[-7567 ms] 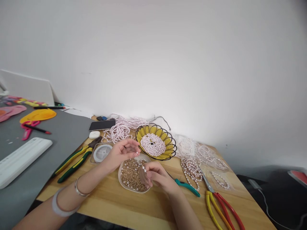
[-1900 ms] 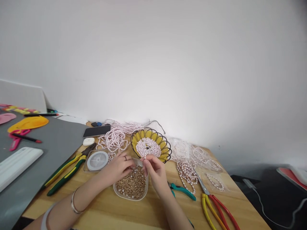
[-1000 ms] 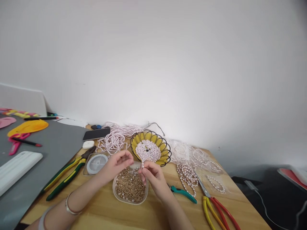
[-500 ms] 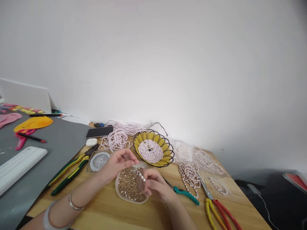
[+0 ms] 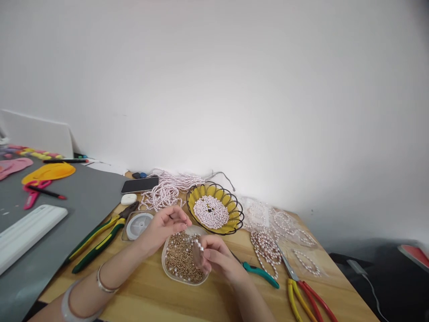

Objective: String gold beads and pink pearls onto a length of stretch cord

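Hovering over the shallow clear plastic dish of small gold-brown beads (image 5: 181,261), both hands worked close together near the front middle of the pale wooden bench (image 5: 150,290). In the head view, the right hand (image 5: 214,257) was curled narrow, pinching a short strand of pale pink pearls (image 5: 197,245) that rose just above the dish's right rim. The left hand (image 5: 164,226) was half closed, its fingertips pinched together at the dish's far left edge; whether it held a bead or thread could not be told.

Just behind the dish stood the yellow bowl in a black wire basket (image 5: 231,219), filled with pink pearls, leaving little gap between the two rims. Left of the hands lay a clear round spool of thread (image 5: 139,221) and green-and-yellow pliers (image 5: 97,239), near the seam where the bench met a grey mat (image 5: 67,201). Right of the right hand, teal-handled cutters (image 5: 261,273) lay close to the wrist, with loose pink pearl strands (image 5: 264,243) and red-and-yellow-handled scissors (image 5: 304,293) further toward the bench's right edge. Bare wood showed along the near edge in front of the dish.
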`<action>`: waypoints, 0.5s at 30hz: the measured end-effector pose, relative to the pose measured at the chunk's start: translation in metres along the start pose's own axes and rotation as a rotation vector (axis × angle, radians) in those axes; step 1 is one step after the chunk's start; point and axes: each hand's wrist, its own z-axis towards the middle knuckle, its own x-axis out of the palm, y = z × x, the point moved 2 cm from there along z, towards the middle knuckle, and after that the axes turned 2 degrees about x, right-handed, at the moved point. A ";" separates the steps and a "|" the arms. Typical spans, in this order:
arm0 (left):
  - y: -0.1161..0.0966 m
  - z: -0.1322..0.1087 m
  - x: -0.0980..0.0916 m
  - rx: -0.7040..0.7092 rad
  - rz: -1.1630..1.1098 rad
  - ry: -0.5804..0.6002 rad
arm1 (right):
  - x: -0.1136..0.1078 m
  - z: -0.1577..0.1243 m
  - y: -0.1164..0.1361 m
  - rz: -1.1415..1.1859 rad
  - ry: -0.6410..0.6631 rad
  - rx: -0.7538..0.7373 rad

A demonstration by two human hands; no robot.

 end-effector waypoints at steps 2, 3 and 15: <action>0.000 0.000 0.000 0.005 -0.005 0.001 | 0.000 0.000 0.000 -0.006 -0.004 -0.003; 0.001 0.000 -0.001 0.008 -0.004 0.002 | -0.001 0.001 0.000 -0.011 -0.007 -0.004; -0.002 -0.001 0.001 0.096 0.151 0.146 | 0.000 0.002 0.000 -0.049 -0.040 0.023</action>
